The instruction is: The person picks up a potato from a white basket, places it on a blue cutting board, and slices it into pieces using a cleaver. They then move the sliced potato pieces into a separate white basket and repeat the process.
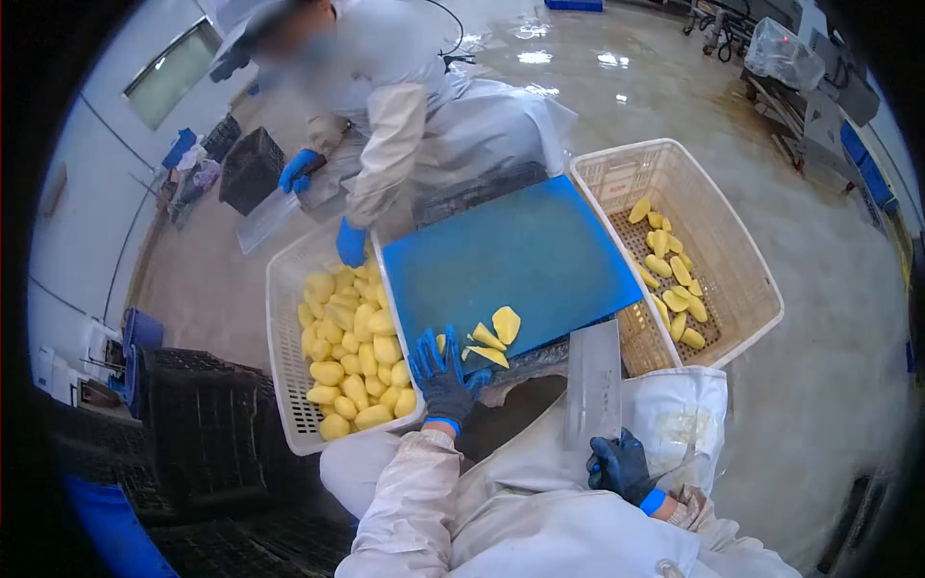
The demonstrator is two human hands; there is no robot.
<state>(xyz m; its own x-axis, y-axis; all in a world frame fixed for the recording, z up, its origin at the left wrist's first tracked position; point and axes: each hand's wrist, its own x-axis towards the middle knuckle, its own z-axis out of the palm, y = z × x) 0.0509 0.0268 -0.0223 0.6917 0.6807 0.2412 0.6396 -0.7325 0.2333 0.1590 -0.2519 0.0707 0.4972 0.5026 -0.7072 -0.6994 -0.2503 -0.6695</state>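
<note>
My left hand (445,385), in a dark glove with blue fingers, lies with its fingers spread at the near left edge of a blue cutting board (511,255). A small yellow piece shows by its fingertips. Just right of it lie cut pieces of peeled potato (488,336). My right hand (621,467), gloved too, is closed around the handle of a cleaver (594,380). The wide blade points away from me, beside the board's near right corner and over my apron. The cleaver's handle is mostly hidden by the fingers.
A white crate (286,385) of peeled potatoes stands left of the board. On the right, another crate (737,289) holds cut pieces. Opposite, a co-worker's gloved hand (352,243) reaches into the left crate; their other hand (301,171) grips a cleaver. Black crates (198,429) stand left.
</note>
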